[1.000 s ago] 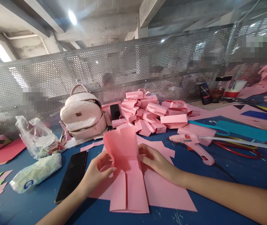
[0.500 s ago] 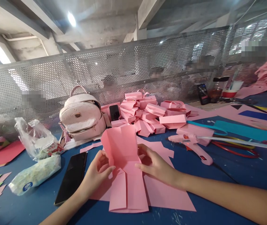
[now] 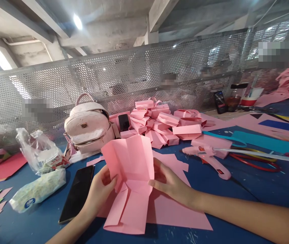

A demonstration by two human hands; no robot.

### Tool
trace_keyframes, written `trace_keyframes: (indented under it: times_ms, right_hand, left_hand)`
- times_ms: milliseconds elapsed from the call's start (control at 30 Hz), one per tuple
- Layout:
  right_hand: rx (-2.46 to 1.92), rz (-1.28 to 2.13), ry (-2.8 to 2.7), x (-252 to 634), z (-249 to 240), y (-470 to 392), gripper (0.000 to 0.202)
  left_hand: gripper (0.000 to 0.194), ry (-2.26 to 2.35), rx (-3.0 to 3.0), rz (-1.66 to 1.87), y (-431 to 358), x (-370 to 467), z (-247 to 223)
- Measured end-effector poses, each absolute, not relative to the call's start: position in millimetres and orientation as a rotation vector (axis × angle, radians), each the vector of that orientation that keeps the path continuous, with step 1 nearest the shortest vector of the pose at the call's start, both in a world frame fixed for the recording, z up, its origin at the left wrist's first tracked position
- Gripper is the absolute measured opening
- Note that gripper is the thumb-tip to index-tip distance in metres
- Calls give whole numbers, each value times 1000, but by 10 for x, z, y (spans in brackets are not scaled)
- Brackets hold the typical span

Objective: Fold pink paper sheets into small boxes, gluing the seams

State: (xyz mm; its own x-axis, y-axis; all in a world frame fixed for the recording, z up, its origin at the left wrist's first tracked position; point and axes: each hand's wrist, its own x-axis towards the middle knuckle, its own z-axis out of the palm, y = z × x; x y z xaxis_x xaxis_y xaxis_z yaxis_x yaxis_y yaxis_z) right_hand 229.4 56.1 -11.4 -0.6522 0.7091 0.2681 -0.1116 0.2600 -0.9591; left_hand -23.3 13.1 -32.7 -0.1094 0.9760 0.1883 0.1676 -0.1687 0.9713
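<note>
A creased pink paper piece (image 3: 135, 200) is held up in front of me, its upper part opened out and its lower part folded into a flap. My left hand (image 3: 103, 184) pinches its left edge, the thumb in front and the fingers partly behind. On the right edge, my right hand (image 3: 168, 183) grips the same piece, thumb in front and fingers behind. Beneath it, flat pink sheets (image 3: 182, 210) lie on the blue table (image 3: 235, 223). A pink glue gun (image 3: 210, 159) rests right of my right hand.
Behind the hands stand a pale backpack (image 3: 88, 125) and a pile of folded pink paper pieces (image 3: 159, 123). A black phone (image 3: 77, 193), a wrapped packet (image 3: 39, 189) and a clear plastic bag (image 3: 39, 152) lie to the left. Teal strips (image 3: 266, 142) lie right.
The paper's lower end has swung left and its upper part has opened wider to the left. My left hand has shifted slightly left with its edge; my right hand still grips the other side.
</note>
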Motion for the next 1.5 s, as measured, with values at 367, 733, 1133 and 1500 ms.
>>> trace_keyframes:
  times_ms: [367, 733, 1133, 1500]
  right_hand:
    - [-568, 1478, -1806, 2303, -136, 580, 60]
    - [-673, 1457, -1854, 2337, -60, 557, 62]
    - [-616, 1635, -1825, 2302, -87, 519, 65]
    - [-575, 675, -2129, 2111, 896, 769, 50]
  left_hand:
    - [16, 1251, 1509, 1181, 75, -178, -242]
    - [40, 1106, 1223, 1208, 67, -182, -236]
    - [44, 1106, 1263, 1090, -40, -101, -153]
    - [47, 1176, 1381, 1051, -137, -36, -2]
